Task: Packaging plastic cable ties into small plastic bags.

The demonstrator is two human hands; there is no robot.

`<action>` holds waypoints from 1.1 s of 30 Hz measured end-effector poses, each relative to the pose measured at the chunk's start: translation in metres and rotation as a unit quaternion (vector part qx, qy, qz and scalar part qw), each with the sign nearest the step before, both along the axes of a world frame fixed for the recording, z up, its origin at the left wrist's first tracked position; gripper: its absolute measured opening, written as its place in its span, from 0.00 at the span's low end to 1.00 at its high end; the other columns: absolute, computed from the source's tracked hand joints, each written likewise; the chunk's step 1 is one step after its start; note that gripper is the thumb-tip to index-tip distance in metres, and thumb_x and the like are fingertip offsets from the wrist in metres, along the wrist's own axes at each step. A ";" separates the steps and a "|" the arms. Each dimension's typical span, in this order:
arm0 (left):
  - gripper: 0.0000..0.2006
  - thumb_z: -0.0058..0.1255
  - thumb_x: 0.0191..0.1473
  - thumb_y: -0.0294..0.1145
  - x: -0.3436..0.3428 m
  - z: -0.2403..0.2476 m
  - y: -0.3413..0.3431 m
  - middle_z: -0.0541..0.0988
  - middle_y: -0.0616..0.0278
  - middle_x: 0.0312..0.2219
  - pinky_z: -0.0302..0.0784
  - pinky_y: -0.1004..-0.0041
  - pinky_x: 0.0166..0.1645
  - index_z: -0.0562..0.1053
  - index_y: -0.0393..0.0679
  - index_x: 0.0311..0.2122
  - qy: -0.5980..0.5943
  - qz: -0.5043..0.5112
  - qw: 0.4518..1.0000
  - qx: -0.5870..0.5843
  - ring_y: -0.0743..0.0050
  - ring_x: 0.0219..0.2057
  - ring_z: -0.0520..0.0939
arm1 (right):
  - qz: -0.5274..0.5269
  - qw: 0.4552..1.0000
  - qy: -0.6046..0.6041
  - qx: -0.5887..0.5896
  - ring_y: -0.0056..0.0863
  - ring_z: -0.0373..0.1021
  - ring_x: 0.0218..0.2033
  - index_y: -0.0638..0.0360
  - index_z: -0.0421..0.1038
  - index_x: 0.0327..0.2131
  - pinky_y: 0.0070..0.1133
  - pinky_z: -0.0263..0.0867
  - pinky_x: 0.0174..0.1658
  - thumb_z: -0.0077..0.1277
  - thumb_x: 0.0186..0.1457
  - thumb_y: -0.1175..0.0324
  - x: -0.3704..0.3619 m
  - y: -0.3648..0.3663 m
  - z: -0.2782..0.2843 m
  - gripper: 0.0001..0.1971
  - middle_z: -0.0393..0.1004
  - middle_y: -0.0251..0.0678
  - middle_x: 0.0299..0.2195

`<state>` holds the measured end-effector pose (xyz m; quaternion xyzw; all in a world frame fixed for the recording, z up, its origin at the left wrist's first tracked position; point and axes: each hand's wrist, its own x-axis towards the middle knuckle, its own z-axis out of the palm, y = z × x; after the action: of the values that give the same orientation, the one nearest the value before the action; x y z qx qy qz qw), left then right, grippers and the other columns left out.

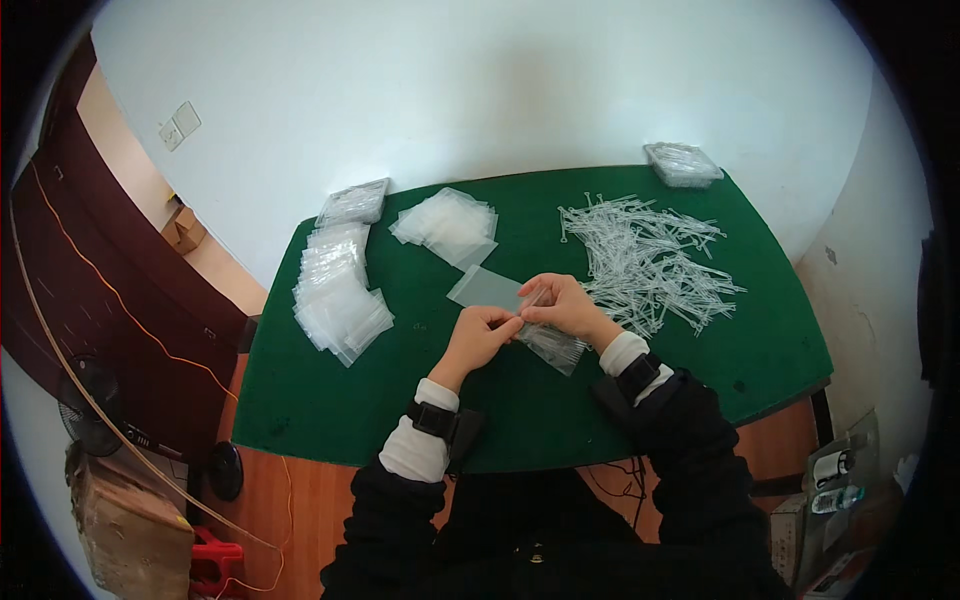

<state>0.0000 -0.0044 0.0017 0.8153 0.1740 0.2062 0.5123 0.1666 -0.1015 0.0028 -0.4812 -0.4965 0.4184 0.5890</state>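
Near the middle of the table, my left hand [477, 342] and my right hand [566, 306] meet, fingertips pinched together. Between them is a small clear plastic bag [556, 350] with thin clear sticks inside, tilted, its lower end toward me. Both hands seem to grip its upper edge; the exact hold is partly hidden by the fingers. Just beyond my left fingers lies a flat translucent bag [480, 287]. To the right of my right hand spreads a large loose pile of thin clear plastic sticks [650, 262] with small looped ends.
Flat bags [445, 222] lie heaped at the back. A fanned row of bags [338, 290] runs down the left side, with a packed bundle [354, 203] behind. Another bundle [684, 164] stands at the back right corner. The green table [400, 400] touches a white wall [420, 90].
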 end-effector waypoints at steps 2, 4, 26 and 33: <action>0.10 0.51 0.49 0.33 0.001 -0.001 0.000 0.76 0.67 0.19 0.68 0.82 0.26 0.75 0.35 0.28 0.001 -0.003 1.000 0.001 0.85 0.20 0.73 | -0.003 1.000 -0.001 -0.003 0.17 0.70 0.27 0.65 0.67 0.34 0.15 0.66 0.31 0.56 0.41 0.76 0.000 0.001 -0.002 0.14 0.74 0.34 0.26; 0.10 0.51 0.49 0.33 0.002 -0.002 -0.001 0.76 0.67 0.19 0.68 0.82 0.26 0.75 0.35 0.28 0.003 -0.004 1.000 -0.002 0.85 0.20 0.73 | -0.008 1.000 -0.010 -0.004 0.16 0.70 0.26 0.65 0.67 0.34 0.14 0.66 0.31 0.56 0.40 0.76 0.001 0.001 -0.003 0.14 0.74 0.33 0.25; 0.10 0.51 0.49 0.32 0.000 0.003 0.000 0.76 0.65 0.19 0.69 0.82 0.26 0.75 0.35 0.28 0.027 -0.009 1.000 -0.010 0.84 0.19 0.73 | -0.089 0.996 0.006 -0.018 0.15 0.68 0.21 0.67 0.68 0.32 0.13 0.64 0.26 0.56 0.40 0.77 0.013 0.001 -0.002 0.12 0.72 0.32 0.22; 0.10 0.51 0.49 0.32 -0.002 0.003 0.003 0.76 0.65 0.18 0.69 0.82 0.26 0.75 0.34 0.27 0.023 -0.017 0.999 -0.024 0.84 0.20 0.73 | -0.104 0.993 0.040 -0.028 0.18 0.69 0.23 0.68 0.68 0.33 0.14 0.67 0.28 0.56 0.42 0.77 0.014 -0.001 0.003 0.12 0.73 0.35 0.24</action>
<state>-0.0020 -0.0016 0.0051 0.8104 0.1771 0.1741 0.5306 0.1801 -0.1024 0.0060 -0.5297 -0.4075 0.3873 0.6351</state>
